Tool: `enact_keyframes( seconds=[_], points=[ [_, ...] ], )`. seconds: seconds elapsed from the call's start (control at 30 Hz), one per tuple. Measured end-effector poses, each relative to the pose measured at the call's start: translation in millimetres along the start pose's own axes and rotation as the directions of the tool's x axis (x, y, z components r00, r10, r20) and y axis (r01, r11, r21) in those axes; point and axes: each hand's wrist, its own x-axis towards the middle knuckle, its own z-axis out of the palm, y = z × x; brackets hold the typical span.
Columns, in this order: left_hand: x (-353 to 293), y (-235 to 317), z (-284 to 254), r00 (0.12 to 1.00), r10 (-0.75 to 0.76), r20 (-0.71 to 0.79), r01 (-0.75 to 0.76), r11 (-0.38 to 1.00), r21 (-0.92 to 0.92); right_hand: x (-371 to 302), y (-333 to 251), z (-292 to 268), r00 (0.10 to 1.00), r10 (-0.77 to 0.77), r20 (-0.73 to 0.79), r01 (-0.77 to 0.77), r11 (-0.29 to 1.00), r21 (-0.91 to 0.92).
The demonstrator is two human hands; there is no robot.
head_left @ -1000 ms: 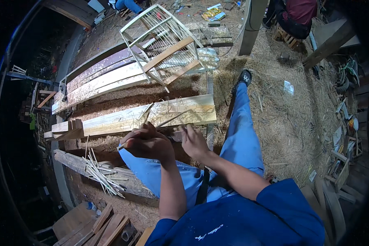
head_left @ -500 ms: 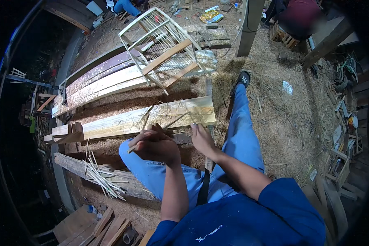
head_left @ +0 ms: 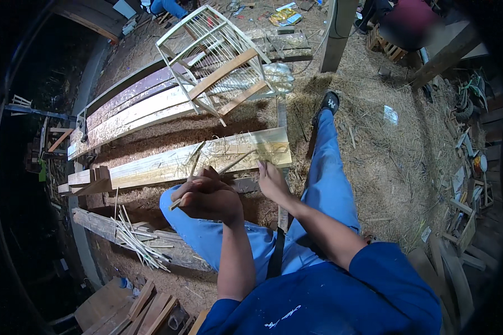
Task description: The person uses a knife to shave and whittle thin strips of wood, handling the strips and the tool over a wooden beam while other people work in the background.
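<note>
My left hand (head_left: 209,200) is closed round a thin wooden stick (head_left: 195,158); a pale end pokes out below the thumb, and a length angles up beyond the fingers. A narrow brownish piece (head_left: 238,161) also points out from this hand toward the right, and whether it is a blade or another strip is unclear. Just right of it, my right hand (head_left: 274,183) is pinched shut near that piece's far end. Whatever lies between those fingertips is too small to make out. Both hands are above my thighs, in front of a pale plank (head_left: 207,159) strewn with curly shavings.
A bundle of thin sticks (head_left: 140,237) lies on a weathered beam at the left. Beyond the plank, a slatted wooden frame (head_left: 212,61) rests on long boards (head_left: 134,120). A post (head_left: 336,39) stands ahead. Another person (head_left: 411,22) sits at the far right; shavings cover the floor.
The view has shifted slightly, moving the whole scene a little up and left. Both hands keep nearly the same pose, the right a touch nearer the left.
</note>
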Motion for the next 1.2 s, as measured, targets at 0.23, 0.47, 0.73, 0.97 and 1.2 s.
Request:
enact_keyframes(
  seconds=[0.23,0.47,0.73,0.97,1.2],
  points=[
    [5.2,-0.8,-7.1,0.998,0.021,0.053,-0.026,0.996,0.087,-27.6,-40.4,-28.5,0.965,-0.26,-0.035,0.261,0.943,0.208],
    [15.3,0.2,-4.4,0.996,0.05,0.069,-0.039,0.989,-0.14,-19.6,-53.7,-30.3,0.984,-0.174,0.037,0.172,0.984,0.056],
    [3.7,6.0,4.7,0.999,-0.041,0.027,0.046,0.977,-0.208,-12.1,-43.5,-34.8,0.994,-0.098,-0.038,0.099,0.994,0.041],
    [5.1,2.1,11.0,0.989,0.124,0.076,-0.135,0.977,0.164,-7.7,-30.4,-14.8,0.993,-0.115,-0.031,0.114,0.993,-0.008],
    [4.1,4.7,11.9,1.0,-0.005,0.0,0.005,1.0,-0.002,-6.0,-22.2,-14.2,0.995,-0.104,-0.003,0.104,0.994,-0.046]
  ],
)
